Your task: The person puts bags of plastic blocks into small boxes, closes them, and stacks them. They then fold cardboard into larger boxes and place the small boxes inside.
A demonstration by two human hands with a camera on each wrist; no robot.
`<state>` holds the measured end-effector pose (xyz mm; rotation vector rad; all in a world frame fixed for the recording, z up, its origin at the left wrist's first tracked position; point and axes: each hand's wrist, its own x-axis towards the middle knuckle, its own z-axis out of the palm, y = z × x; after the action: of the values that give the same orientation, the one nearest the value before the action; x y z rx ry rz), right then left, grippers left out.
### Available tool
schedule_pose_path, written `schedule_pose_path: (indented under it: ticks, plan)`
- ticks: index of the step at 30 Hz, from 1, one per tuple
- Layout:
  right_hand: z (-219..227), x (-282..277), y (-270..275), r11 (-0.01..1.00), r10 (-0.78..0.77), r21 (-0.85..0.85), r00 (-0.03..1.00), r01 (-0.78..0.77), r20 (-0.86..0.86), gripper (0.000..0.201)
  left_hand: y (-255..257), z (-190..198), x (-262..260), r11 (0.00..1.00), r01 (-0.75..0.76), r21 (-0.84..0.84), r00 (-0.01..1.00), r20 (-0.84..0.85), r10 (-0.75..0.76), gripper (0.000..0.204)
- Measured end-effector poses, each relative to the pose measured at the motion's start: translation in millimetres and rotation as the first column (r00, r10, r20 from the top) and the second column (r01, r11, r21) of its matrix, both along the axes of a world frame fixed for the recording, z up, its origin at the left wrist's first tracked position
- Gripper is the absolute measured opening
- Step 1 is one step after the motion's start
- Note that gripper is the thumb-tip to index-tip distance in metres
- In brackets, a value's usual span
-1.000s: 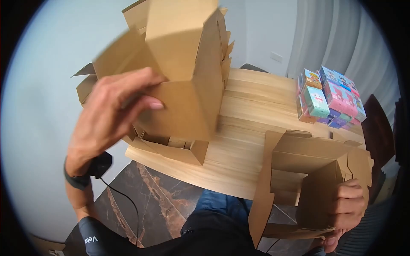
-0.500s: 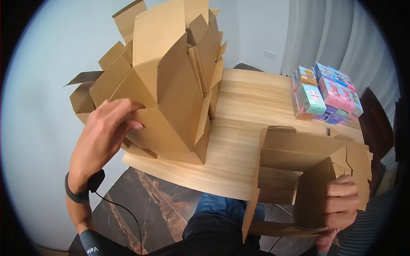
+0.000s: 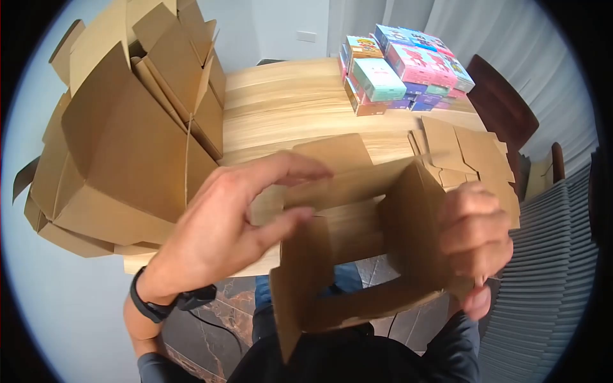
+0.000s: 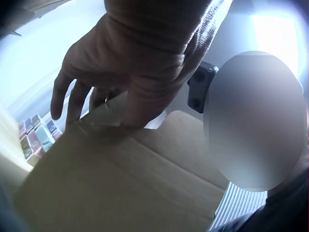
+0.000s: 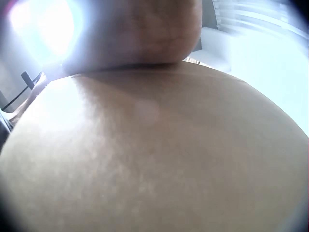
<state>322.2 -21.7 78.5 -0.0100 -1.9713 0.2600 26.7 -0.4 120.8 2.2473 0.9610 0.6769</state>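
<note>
An open cardboard box (image 3: 415, 223), seen through from top to bottom, is held in front of my body at the table's near edge. My right hand (image 3: 476, 233) grips its right wall, fingers curled over the edge; in the right wrist view the cardboard (image 5: 159, 154) fills most of the picture. My left hand (image 3: 223, 223) is at the box's left side, thumb and fingers spread apart. In the left wrist view that hand (image 4: 116, 72) hangs over the top edge of a cardboard panel (image 4: 111, 179).
Several open cardboard boxes (image 3: 128, 127) are piled at the table's left. Small colourful boxes (image 3: 415, 64) are stacked at the back right. Flattened cardboard (image 3: 466, 150) lies on the wooden table (image 3: 274, 96) at the right. A dark chair (image 3: 504, 102) stands beyond it.
My left hand set a box onto the left pile, let go, and moved right to the other box. My right hand kept its grip while the view turned toward the right.
</note>
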Motion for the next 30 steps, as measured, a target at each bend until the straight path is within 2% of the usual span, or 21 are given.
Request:
schedule_pose_path:
  ticks: [2, 3, 5, 6, 7, 9, 10, 11, 12, 13, 15, 17, 19, 20, 22, 23, 26, 27, 28, 29, 30]
  plan:
    - [-11.5, 8.5, 0.9, 0.979, -0.180, -0.119, 0.977, 0.166, -0.116, 0.042, 11.4, 0.1, -4.9, 0.988, 0.138, 0.070, 0.965, -0.234, -0.119, 0.054]
    - [-19.5, 12.0, 3.0, 0.978, -0.187, -0.117, 0.976, 0.174, -0.116, 0.042, 12.8, 0.2, -2.7, 0.987, 0.146, 0.072, 0.964, -0.234, -0.125, 0.054]
    - [-39.6, 18.5, 10.1, 0.910, -0.392, -0.193, 0.914, 0.367, -0.108, 0.036, 14.0, 2.7, 2.6, 0.956, 0.094, 0.277, 0.994, 0.024, -0.105, 0.051]
    - [-54.4, 18.4, 11.8, 0.910, -0.388, -0.202, 0.915, 0.361, -0.112, 0.035, 15.5, 8.2, 3.7, 0.979, 0.137, 0.149, 0.976, 0.148, -0.159, 0.065]
    - [-64.7, 15.8, 10.7, 0.911, -0.383, -0.213, 0.917, 0.354, -0.114, 0.033, 14.1, 12.7, 12.8, 0.978, 0.146, 0.149, 0.974, 0.152, -0.168, 0.065]
    - [-63.2, 6.5, 11.7, 0.924, -0.340, -0.236, 0.930, 0.302, -0.141, 0.031, 7.1, 15.8, 41.8, 0.965, -0.167, 0.203, 0.985, 0.067, 0.156, 0.082]
    - [-60.9, 0.5, 17.4, 0.963, -0.229, -0.180, 0.960, 0.200, -0.161, 0.031, 12.1, 15.2, 50.2, 0.965, -0.171, 0.197, 0.984, 0.072, 0.160, 0.082]
    - [-59.0, -5.3, 20.5, 0.988, -0.115, -0.122, 0.977, 0.094, -0.178, 0.031, 24.0, 16.4, 58.1, 0.927, -0.158, 0.339, 0.986, 0.009, 0.165, 0.088]
    - [-54.2, -10.2, 19.4, 0.979, -0.082, -0.197, 0.984, 0.050, -0.156, 0.032, 33.4, 17.5, 61.7, 0.871, -0.131, 0.474, 0.982, -0.056, 0.179, 0.095]
    - [-49.0, -10.8, 20.1, 0.979, -0.079, -0.200, 0.984, 0.046, -0.159, 0.032, 38.8, 18.9, 59.6, 0.871, -0.132, 0.473, 0.982, -0.060, 0.182, 0.095]
    - [-41.9, -11.1, 25.8, 0.954, -0.103, -0.279, 0.994, 0.108, 0.033, 0.033, 41.7, 25.7, 43.9, 0.887, -0.005, 0.462, 0.962, -0.240, 0.131, 0.097]
    - [-51.7, -2.4, 24.6, 0.958, -0.147, -0.254, 0.988, 0.130, -0.048, 0.031, 37.4, 34.9, 24.3, 0.915, 0.069, 0.398, 0.921, -0.379, 0.096, 0.099]
    - [-61.3, -5.8, 22.6, 0.930, -0.270, -0.316, 0.934, 0.189, -0.234, 0.030, 35.8, 35.3, 12.1, 0.986, 0.138, 0.097, 0.801, -0.596, -0.054, 0.081]
    - [-65.3, -2.2, 22.4, 0.904, -0.347, -0.328, 0.917, 0.272, -0.196, 0.032, 34.0, 28.9, 11.7, 0.986, 0.138, 0.094, 0.797, -0.602, -0.054, 0.081]
    - [-69.2, -5.3, 19.2, 0.878, -0.425, -0.328, 0.883, 0.348, -0.200, 0.034, 32.5, 11.7, 12.2, 0.875, 0.461, 0.146, 0.718, -0.641, -0.271, 0.054]
    - [-69.9, -8.5, 18.1, 0.848, -0.496, -0.321, 0.845, 0.422, -0.199, 0.036, 32.9, 13.2, 12.9, 0.877, 0.460, 0.143, 0.719, -0.640, -0.272, 0.054]
    - [-67.9, -14.4, 19.6, 0.838, -0.494, -0.347, 0.855, 0.420, -0.158, 0.037, 37.8, 18.5, 18.4, 0.939, 0.327, -0.107, 0.721, -0.615, -0.321, 0.040]
    - [-63.4, -16.4, 18.8, 0.829, -0.482, -0.369, 0.872, 0.420, -0.091, 0.037, 39.0, 16.2, 18.7, 0.959, 0.234, -0.159, 0.864, -0.419, -0.280, 0.042]
    - [-52.1, -19.5, 16.6, 0.805, -0.475, -0.394, 0.880, 0.443, 0.019, 0.038, 41.0, 11.9, 19.7, 0.963, 0.188, -0.193, 0.917, -0.315, -0.242, 0.043]
    - [-50.8, -18.6, 18.9, 0.807, -0.472, -0.393, 0.881, 0.440, 0.018, 0.038, 43.0, 7.6, 20.7, 0.962, 0.151, -0.228, 0.958, -0.206, -0.199, 0.045]
    - [-48.9, -14.5, 23.6, 0.858, -0.333, -0.382, 0.938, 0.343, 0.094, 0.037, 45.4, -0.6, 22.9, 0.858, 0.194, -0.476, 0.975, 0.187, -0.116, 0.047]
